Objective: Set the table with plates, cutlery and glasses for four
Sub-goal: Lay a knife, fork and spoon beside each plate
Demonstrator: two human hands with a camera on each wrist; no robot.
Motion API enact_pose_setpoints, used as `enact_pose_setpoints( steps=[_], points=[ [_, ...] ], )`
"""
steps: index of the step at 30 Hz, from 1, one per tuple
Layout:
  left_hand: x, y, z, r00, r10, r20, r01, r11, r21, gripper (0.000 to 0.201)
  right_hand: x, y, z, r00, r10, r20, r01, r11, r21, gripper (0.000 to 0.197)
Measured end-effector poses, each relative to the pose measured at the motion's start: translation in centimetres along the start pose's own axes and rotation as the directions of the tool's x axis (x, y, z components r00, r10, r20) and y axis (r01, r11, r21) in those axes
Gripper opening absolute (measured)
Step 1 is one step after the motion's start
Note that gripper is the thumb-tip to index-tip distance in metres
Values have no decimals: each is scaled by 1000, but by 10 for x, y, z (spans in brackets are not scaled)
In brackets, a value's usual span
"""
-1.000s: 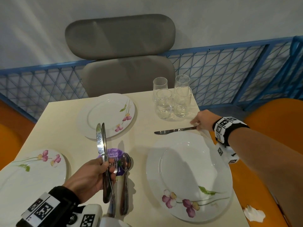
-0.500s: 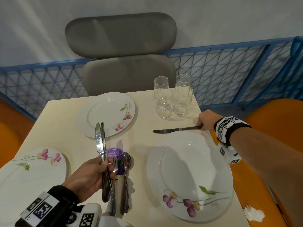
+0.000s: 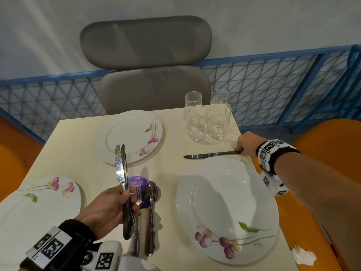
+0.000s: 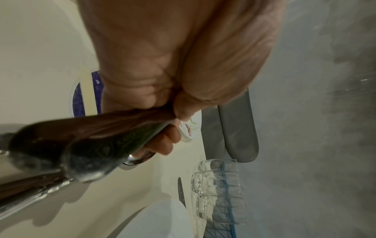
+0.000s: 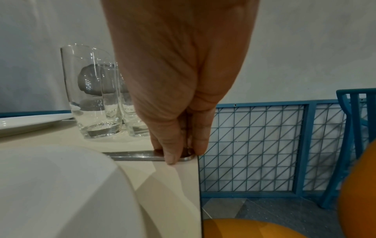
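My left hand grips two table knives by their handles, blades pointing up and away; in the left wrist view the hand wraps round the handles. A fork and a spoon lie just right of that hand. My right hand pinches the handle end of a third knife that lies flat above the near right plate. In the right wrist view the fingertips hold that knife at the table's right edge.
Floral plates sit at the far side and at the left. Several empty glasses stand bunched at the far right corner, close behind the right hand. A purple sticker marks the table centre. A grey chair and orange seats surround the table.
The right hand has shifted a little to the right at the knife's handle end, with the knife staying flat above the plate. The left hand and its knives have hardly moved.
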State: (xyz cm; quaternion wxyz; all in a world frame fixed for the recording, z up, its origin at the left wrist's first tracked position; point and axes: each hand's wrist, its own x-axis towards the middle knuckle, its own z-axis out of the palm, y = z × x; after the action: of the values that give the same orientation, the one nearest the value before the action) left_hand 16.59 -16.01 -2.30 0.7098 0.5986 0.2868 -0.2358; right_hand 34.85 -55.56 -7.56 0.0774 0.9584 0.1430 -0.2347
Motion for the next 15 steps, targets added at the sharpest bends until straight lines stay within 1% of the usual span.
enact_pose_setpoints(
  steps=[5, 15],
  points=[
    [-3, -1, 4, 1000, 4, 3, -4, 1000, -19, 20, 2, 0, 0, 1000, -7, 24, 8, 999, -40, 33],
    [-6, -1, 3, 1000, -1, -15, 1, 1000, -16, 20, 4, -1, 1, 1000, 10, 21, -9, 999, -41, 31]
  ],
)
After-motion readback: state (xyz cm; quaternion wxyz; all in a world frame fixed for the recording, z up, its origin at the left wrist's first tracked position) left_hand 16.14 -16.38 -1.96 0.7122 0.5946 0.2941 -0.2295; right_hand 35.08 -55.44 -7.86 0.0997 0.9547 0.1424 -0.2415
